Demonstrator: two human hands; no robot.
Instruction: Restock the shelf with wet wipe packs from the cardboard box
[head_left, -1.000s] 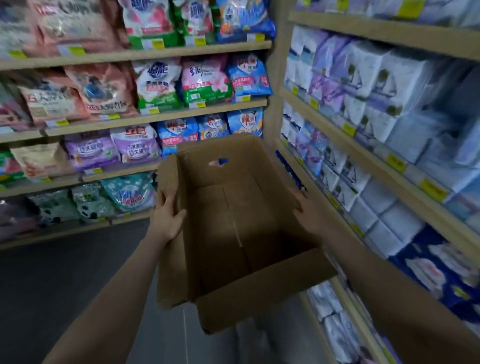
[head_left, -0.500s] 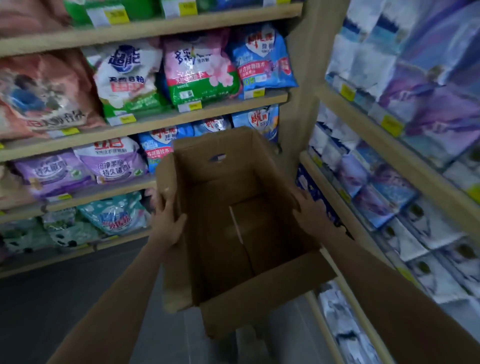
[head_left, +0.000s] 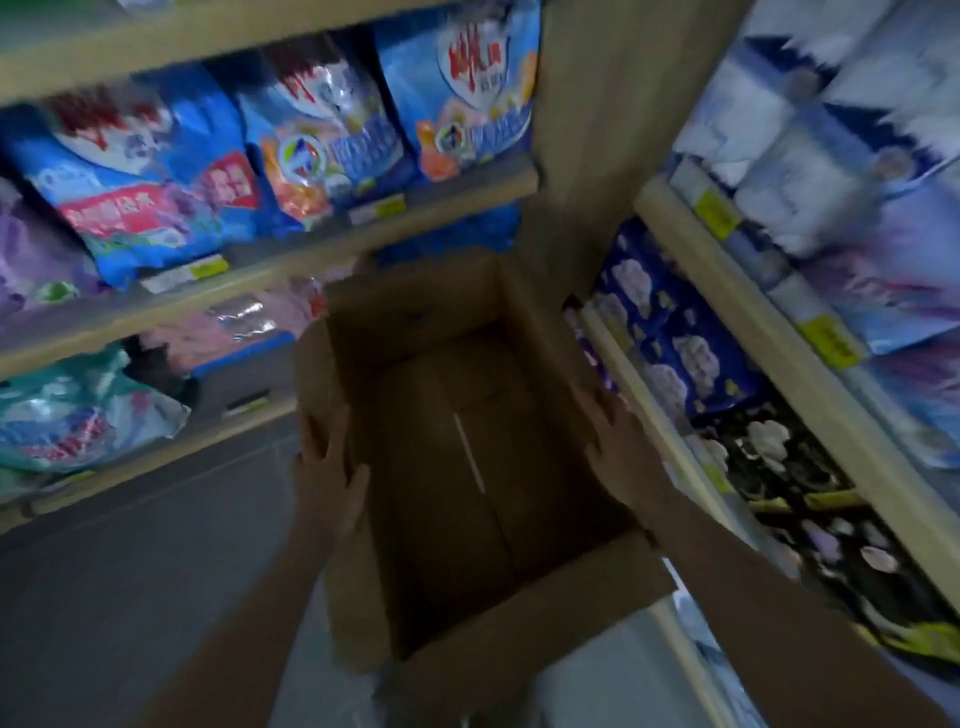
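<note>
Lowered rectangular cardboard box (head_left: 457, 467), both hands pressing.

A single wide-angle camera worn on the person's head looks forward and steeply down into a shop corner. It sits close above the open cardboard box (head_left: 457, 467), seeing straight down to its floor, with both forearms reaching in from the bottom edge to the left hand (head_left: 327, 478) and right hand (head_left: 623, 452) at the box's sides. Shelves of blue bags (head_left: 311, 140) fill the upper left; a second shelf unit (head_left: 779, 332) runs along the right, close to the lens. The edges are blurred. No other view is given.
</note>
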